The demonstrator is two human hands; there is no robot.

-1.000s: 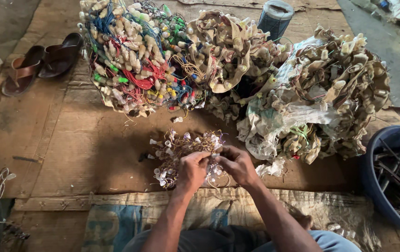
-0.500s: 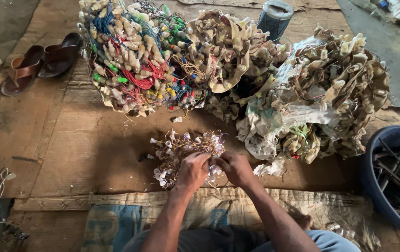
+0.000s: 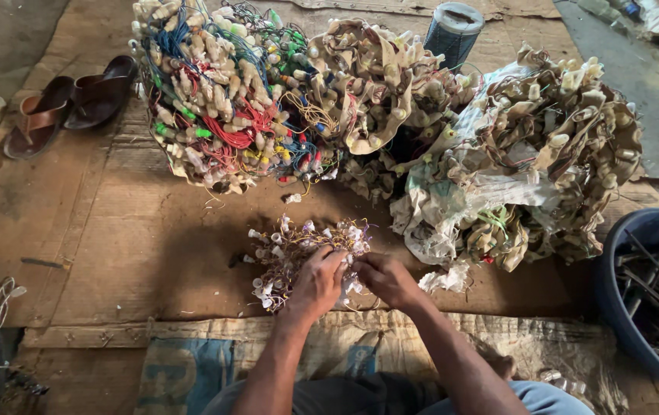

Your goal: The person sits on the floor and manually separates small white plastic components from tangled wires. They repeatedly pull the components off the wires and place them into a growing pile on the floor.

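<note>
Head view, looking down at a brown cardboard sheet (image 3: 114, 230) spread over the floor. I see the left hand (image 3: 316, 283) lying on the near side of a small tangled bunch of wired bulb holders (image 3: 302, 250), its fingers curled and pressed into the tangle; whether they pinch a single wire I cannot tell. The right hand (image 3: 386, 278) sits just beside it, touching the bunch at its right edge, with thumb and fingertips drawn together on a pale holder or strand. The two hands nearly meet over the bunch, which lies on the cardboard directly in front of the person's knees (image 3: 545, 396), near the edge of a woven sack (image 3: 191, 361) that covers the closest strip of floor. Beyond the bunch, well apart from it, stands a large heap of holders with red, blue, green and yellow wires (image 3: 226, 100); touching that heap on its right is a beige bundle of holders (image 3: 368, 84), and further right a larger bundle wrapped in part in torn whitish sheeting (image 3: 529, 154). A dark cylindrical container (image 3: 452, 31) stands behind the beige bundle. At far left, a pair of brown sandals (image 3: 68, 104) rests side by side on the cardboard's edge. At lower right, a blue tub (image 3: 614, 253) holds dark metal rods and tools. A few loose pale scraps lie on the cardboard between the bunch and the coloured heap.
</note>
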